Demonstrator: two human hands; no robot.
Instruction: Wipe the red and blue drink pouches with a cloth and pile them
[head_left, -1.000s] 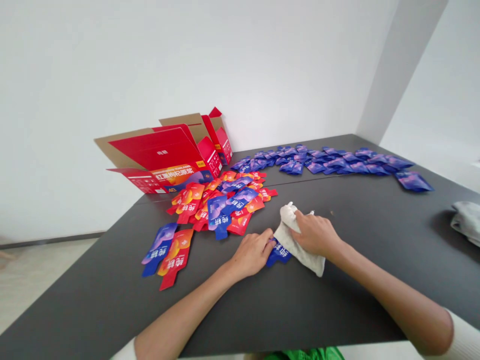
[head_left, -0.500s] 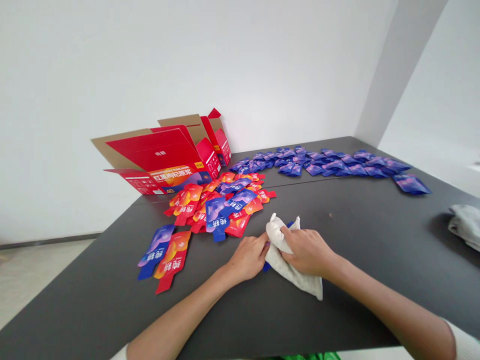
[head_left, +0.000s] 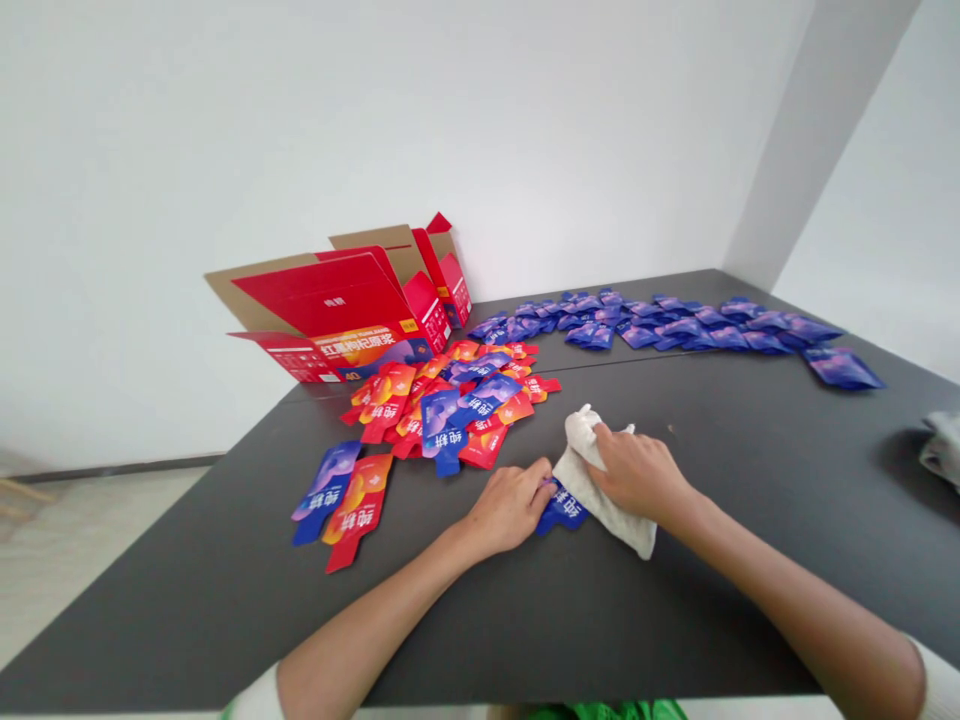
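Observation:
My right hand (head_left: pixel 639 472) is closed around a bunched white cloth (head_left: pixel 616 515), pressed onto a blue pouch (head_left: pixel 568 510) that lies on the dark table. The cloth covers most of this pouch; only its left corner and spout-shaped end show. My left hand (head_left: pixel 511 508) has its fingers curled at the pouch's left edge, pinching it against the table. Left of my hands, a heap of red pouches (head_left: pixel 386 400) holds some blue ones, such as a blue pouch (head_left: pixel 444 425) on top. Nearer to me, a blue pouch (head_left: pixel 328 490) and a red pouch (head_left: pixel 360 505) lie side by side.
Two open red cartons, a front carton (head_left: pixel 330 310) and a rear carton (head_left: pixel 442 270), stand against the wall at the back left. Several blue pouches (head_left: pixel 679 328) lie in rows along the table's far side. A grey cloth (head_left: pixel 945 450) lies at the right edge.
My right hand has moved the cloth right and slightly up over the blue pouch, uncovering its left end. My left hand stays at the pouch's edge. The view has shifted slightly.

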